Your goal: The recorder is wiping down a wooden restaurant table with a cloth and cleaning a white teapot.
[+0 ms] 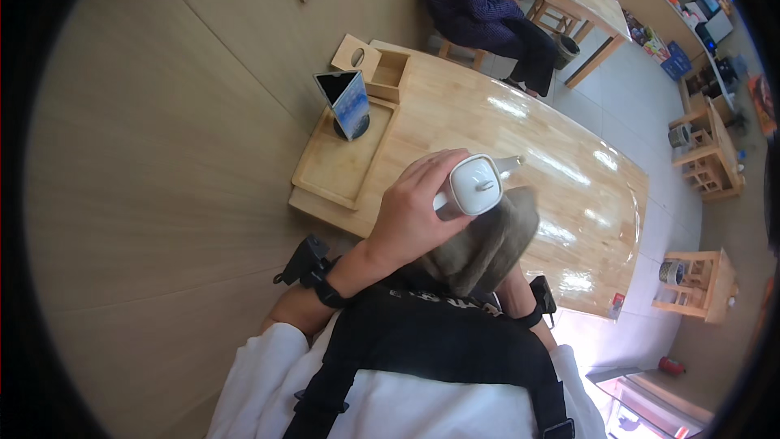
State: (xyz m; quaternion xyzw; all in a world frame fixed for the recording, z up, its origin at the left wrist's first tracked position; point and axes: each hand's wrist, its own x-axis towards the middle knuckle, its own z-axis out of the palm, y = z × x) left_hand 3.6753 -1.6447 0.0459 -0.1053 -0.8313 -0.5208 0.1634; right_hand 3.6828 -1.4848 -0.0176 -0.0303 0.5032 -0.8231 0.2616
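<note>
My left hand is wrapped around a small white ceramic pot with a lid and a spout, which points right. Just below the pot is a grey-brown cloth, bunched and slightly blurred. The cloth covers my right hand, so its fingers are hidden; only the wrist and forearm show beneath it. Both are held near the front edge of a glossy wooden table.
On the table's far left stand a wooden tray, a triangular display stand and a wooden box with its lid tilted. A plain wall borders the left side. A seated person is beyond the table.
</note>
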